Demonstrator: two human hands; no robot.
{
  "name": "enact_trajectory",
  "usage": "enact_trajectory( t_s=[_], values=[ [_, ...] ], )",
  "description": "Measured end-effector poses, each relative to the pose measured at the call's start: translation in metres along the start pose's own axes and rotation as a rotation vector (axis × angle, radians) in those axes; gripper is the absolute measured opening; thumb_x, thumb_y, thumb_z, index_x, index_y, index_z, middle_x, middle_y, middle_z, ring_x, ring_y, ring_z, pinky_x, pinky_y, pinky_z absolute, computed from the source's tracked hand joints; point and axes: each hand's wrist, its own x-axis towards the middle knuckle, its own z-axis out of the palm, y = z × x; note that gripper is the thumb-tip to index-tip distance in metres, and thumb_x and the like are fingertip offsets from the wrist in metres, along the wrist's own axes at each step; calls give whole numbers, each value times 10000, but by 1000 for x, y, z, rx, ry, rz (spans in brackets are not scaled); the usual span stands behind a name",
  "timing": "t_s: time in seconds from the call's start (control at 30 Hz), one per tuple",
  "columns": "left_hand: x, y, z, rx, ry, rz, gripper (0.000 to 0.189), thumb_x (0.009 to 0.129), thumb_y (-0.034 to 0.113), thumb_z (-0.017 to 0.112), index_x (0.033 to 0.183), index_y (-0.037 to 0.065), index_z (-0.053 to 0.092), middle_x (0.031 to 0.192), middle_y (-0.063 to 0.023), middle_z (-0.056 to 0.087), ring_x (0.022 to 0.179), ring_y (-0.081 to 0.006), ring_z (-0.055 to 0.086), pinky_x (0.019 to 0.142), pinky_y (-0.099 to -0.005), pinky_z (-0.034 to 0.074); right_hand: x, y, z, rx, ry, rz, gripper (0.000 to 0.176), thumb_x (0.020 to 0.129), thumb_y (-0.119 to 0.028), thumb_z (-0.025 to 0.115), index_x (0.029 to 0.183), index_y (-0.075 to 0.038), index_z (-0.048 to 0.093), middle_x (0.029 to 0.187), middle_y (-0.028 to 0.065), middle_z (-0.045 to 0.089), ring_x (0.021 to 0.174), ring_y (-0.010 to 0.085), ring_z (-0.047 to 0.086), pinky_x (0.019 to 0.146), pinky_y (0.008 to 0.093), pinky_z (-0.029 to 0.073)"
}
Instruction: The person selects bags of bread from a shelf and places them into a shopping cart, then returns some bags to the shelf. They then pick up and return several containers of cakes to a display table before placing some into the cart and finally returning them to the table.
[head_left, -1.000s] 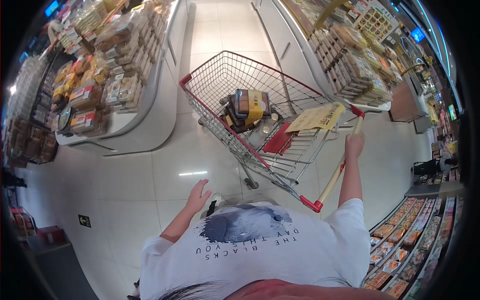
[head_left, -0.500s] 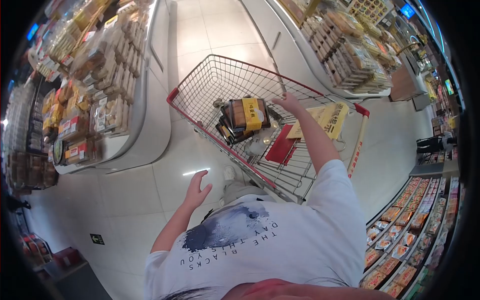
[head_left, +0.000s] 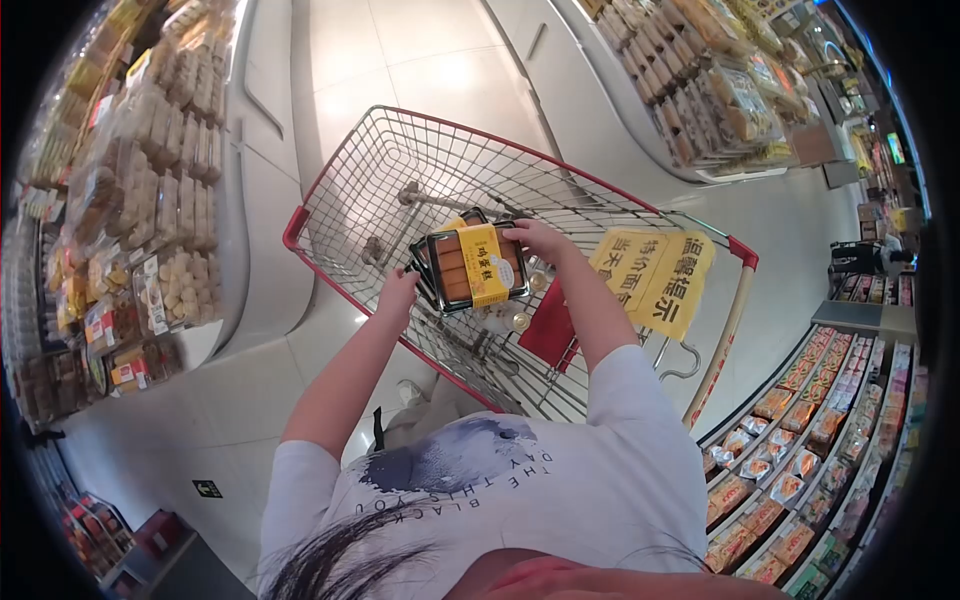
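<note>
Glossy clear plastic tray [head_left: 475, 266], metal wire cart [head_left: 400, 180], glossy tiled floor [head_left: 420, 60].

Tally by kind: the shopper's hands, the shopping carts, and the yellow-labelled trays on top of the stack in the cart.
Hands: 2 (left hand, right hand)
Shopping cart: 1
Yellow-labelled tray on top: 1
Total: 4

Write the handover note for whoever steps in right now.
Left hand: on the left edge of the packs; grip unclear.
Right hand: grips their top right corner.
Packs: stacked inside the cart, beside the yellow sign.
Done: packs are in the cart.
Left: both hands are on the packs; neither is on the handle.
</note>
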Motion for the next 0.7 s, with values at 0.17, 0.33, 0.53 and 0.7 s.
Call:
enact_trajectory(
  t_s=[0.17,0.33,0.53,0.7],
  values=[
    [40,-1,16,-152,-10,-183,311,780,230,574,1023,48,504,964,-76,491,873,-197,454,741,-410,395,2,11,5,270,157,-41,441,757,-265,646,1110,-42,504,1084,57,532,1000,187,489,814,396,409],
    [54,-20,22,-148,-65,-107,268,767,244,620,924,63,499,840,-46,537,749,-171,519,688,-404,421,26,49,-7,539,37,-187,288,775,-180,600,1015,-25,559,954,67,589,865,186,561,774,342,455],
    [74,-37,29,-150,19,-23,365,717,149,706,946,7,460,821,-75,557,724,-212,596,593,-367,514,11,50,-9,751,55,-72,353,778,-266,553,1033,-21,565,1024,99,609,907,221,587,838,358,455],
    [37,-19,38,-257,97,105,394,671,134,745,920,26,459,846,-84,547,723,-180,561,610,-337,498,-6,39,-15,853,114,-168,444,752,-326,590,1089,-40,553,1053,102,606,968,255,577,869,395,452]
  ],
)
